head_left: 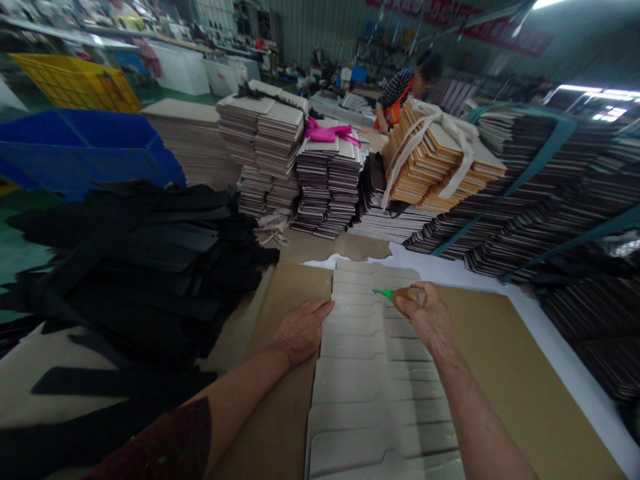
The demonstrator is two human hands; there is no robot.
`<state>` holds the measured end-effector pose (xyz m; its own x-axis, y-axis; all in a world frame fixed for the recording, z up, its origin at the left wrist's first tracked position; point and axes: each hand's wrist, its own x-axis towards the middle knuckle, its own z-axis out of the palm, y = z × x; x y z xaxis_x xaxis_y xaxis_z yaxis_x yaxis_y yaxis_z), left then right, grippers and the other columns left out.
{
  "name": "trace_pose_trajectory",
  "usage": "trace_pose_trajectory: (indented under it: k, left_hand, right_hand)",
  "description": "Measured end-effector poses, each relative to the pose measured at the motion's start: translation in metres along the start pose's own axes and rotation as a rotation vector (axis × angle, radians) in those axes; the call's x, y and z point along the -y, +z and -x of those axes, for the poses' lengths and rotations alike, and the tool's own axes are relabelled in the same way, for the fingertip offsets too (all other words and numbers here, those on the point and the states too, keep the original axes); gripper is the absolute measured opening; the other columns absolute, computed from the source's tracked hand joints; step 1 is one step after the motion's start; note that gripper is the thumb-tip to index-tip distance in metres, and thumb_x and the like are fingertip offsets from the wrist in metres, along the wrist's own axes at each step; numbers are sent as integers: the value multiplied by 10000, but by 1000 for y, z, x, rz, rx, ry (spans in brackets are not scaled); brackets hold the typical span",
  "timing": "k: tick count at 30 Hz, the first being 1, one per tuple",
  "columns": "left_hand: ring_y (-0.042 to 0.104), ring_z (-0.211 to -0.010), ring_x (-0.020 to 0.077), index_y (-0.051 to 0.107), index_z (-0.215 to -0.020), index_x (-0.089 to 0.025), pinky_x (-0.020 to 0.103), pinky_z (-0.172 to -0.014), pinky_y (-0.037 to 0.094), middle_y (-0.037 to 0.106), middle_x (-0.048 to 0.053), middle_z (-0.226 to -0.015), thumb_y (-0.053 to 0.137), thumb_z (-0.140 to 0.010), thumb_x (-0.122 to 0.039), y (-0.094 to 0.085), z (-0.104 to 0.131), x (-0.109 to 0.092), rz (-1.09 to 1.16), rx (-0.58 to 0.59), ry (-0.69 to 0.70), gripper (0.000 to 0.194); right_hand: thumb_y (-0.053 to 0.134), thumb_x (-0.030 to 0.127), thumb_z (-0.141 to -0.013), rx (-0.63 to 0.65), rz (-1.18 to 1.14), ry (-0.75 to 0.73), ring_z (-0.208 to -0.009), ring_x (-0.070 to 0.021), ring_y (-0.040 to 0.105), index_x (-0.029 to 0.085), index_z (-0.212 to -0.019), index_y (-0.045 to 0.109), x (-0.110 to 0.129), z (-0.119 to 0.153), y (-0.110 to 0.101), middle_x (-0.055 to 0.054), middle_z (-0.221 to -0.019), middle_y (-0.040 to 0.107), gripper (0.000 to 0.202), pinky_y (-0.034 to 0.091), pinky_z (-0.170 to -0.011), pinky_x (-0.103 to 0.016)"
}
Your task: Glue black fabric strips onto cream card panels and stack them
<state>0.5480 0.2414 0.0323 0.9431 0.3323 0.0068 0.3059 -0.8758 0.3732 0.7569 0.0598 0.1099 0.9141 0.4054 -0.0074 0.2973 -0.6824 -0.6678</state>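
A row of overlapping grey board pieces (350, 380) runs away from me down the middle of the work surface, with small shiny spots on some of them. My right hand (433, 320) is wrapped round a squeeze bottle (411, 300) of amber liquid. Its green nozzle points left, over the far part of the row. My left hand (303, 330) lies flat with its fingers stretched out, the fingertips at the left edge of the boards. Brown cardboard (285, 300) lies under that hand.
Black fabric strips (150, 260) are heaped at the left, before a blue bin (85, 147). Stacked boards (265, 133), some topped by a pink cloth tie (330, 131), stand at the back. An orange-edged bundle (445, 160) sits nearer right. Beyond it a person (400, 93) bends forward.
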Motion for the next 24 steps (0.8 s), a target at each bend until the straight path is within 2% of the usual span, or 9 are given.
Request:
trace_pose_trajectory:
  k: [14, 24]
  left_hand:
    - [495, -1270, 208, 467, -1431, -203, 336, -1139, 367, 509, 57, -1441, 396, -914, -142, 1, 1, 0, 0, -2, 3, 525]
    - [496, -1262, 206, 465, -1432, -203, 331, -1134, 370, 509, 59, -1439, 402, -917, -155, 1, 1, 0, 18, -4, -1, 521]
  right_hand:
    - [614, 484, -770, 69, 25, -124, -909, -222, 591, 297, -1120, 579, 27, 30, 45, -10, -1057, 641, 398, 407, -770, -321]
    - [616, 486, -757, 77, -7, -109, -961, -228, 596, 293, -1123, 581, 31, 36, 48, -14, -1082, 643, 416, 425, -811, -335]
